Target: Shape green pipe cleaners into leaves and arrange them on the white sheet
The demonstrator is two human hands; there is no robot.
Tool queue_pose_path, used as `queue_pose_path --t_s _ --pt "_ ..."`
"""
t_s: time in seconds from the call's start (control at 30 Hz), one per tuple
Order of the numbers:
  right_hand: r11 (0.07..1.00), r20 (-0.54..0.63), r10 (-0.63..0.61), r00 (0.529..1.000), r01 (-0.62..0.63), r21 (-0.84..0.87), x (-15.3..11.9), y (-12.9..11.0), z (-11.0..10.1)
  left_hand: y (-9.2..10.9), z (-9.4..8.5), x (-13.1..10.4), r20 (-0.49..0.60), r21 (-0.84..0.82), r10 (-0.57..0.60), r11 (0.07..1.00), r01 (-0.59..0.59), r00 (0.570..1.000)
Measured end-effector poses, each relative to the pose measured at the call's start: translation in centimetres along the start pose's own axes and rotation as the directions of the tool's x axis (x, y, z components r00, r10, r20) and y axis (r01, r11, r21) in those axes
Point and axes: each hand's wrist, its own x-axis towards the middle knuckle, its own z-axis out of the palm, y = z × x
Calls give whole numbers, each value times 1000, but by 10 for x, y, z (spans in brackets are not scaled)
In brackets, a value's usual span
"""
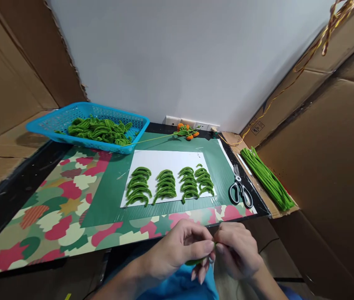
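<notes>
My left hand (184,248) is closed in a pinch on a bent green pipe cleaner (194,262), just in front of the table's near edge. Fingertips of my right hand (238,249) are pinched together at the other end of that piece, touching the left fingertips. Most of the piece is hidden by the fingers. Beyond the hands, a white sheet (177,160) carries several curved green pipe cleaner pieces (165,184) in upright columns. To their right, black-handled scissors (239,191) lie with the blades pointing away.
A blue plastic basket (137,121) of green pipe cleaner shapes (98,130) stands at the back left. An orange and green pipe cleaner flower (187,131) lies near the wall sockets. Straight green pipe cleaners (267,179) lie bundled at right, beside a cardboard wall (327,154).
</notes>
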Motion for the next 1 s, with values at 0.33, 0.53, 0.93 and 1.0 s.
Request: queue_pose_path --t_s 0.33,0.53,0.93,1.0 --pt "868 74 475 877 -480 122 -8 -13 1 13 11 -6 -164 764 418 627 -153 894" --pt "637 197 671 715 -691 341 -14 -3 11 3 7 -5 309 949 611 -249 -193 729" --pt "895 -49 445 894 -446 -6 -2 4 7 8 3 -9 -374 762 368 646 56 851" --pt "876 -121 481 869 -482 19 2 4 6 8 1 -11 -449 597 273 800 58 851"
